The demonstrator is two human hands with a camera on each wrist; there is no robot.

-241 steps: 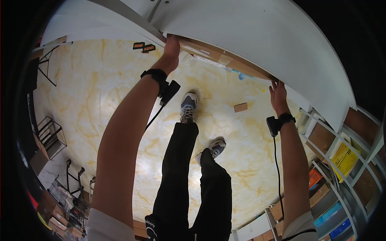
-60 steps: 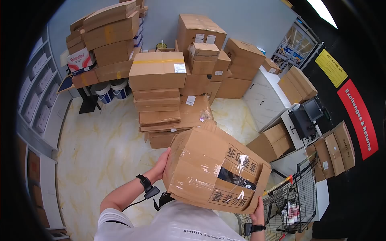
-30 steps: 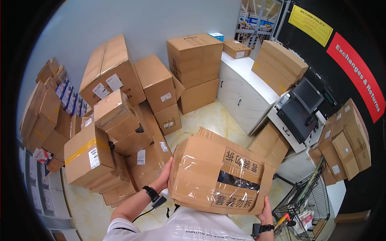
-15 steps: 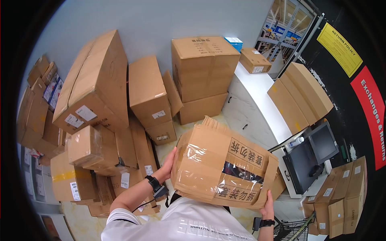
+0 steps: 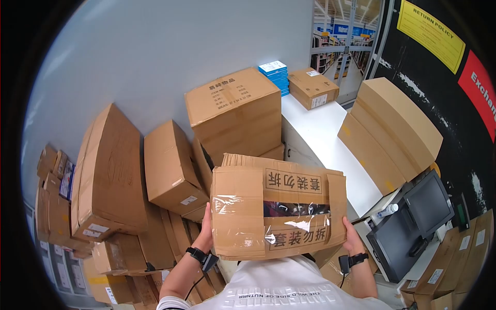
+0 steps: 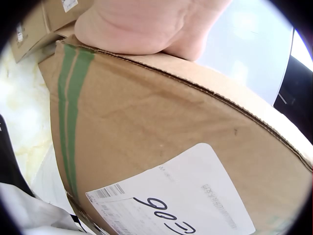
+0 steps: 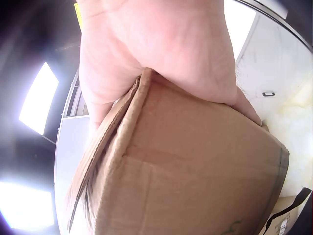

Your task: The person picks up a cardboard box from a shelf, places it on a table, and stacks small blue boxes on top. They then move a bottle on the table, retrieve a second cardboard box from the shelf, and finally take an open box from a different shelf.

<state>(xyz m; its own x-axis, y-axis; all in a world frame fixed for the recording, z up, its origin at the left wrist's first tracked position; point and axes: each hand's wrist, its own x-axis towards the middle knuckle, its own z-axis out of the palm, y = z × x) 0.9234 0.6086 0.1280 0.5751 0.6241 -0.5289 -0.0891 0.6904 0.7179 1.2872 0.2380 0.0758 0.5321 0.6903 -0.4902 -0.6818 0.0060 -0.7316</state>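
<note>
Both hands hold a taped brown carton (image 5: 240, 214) in front of the body, its dark strip and printed characters facing up. At the carton's left end is the left hand (image 5: 206, 230); the left wrist view shows its palm (image 6: 146, 24) against the box edge, above a side with green stripes and a white label (image 6: 171, 196). The right hand (image 5: 353, 237) grips the opposite end. In the right wrist view that hand (image 7: 161, 49) spreads over a corner of the carton (image 7: 195, 161), its thumb and fingers on different faces. Most left fingertips are hidden.
A white counter (image 5: 315, 126) ahead carries a small box (image 5: 312, 88), a blue stack (image 5: 275, 76) and a large carton (image 5: 387, 137). Large boxes (image 5: 235, 113) stand along the wall to the left. At right are a monitor (image 5: 429, 201) and flattened cartons (image 5: 447, 266).
Since the earlier head views of the room, the view has moved closer to the counter and wall boxes. The held carton has turned more level, with both hands still on its ends.
</note>
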